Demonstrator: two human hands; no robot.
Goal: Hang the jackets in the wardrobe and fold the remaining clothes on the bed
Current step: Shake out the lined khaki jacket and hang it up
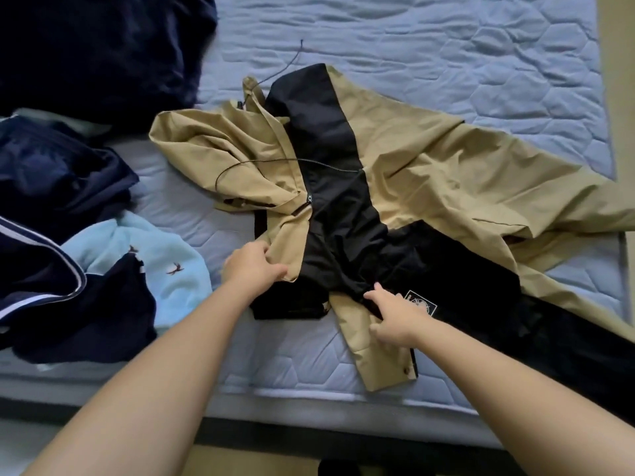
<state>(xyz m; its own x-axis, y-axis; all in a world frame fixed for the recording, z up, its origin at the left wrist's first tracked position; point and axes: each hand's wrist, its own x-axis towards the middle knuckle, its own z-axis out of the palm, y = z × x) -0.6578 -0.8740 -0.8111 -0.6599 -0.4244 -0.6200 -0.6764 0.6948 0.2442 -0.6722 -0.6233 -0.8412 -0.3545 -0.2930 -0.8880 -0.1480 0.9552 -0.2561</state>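
Both hands are grabbing the tan-and-black jacket: left hand pinching its tan edge, right hand gripping black fabric near the mattress edge, navy clothes pile crowding the left.

A small square patch with a white border and a round white emblem sits on the black part of the jacket. Its lettering is too small and blurred to read. No other writing is legible.
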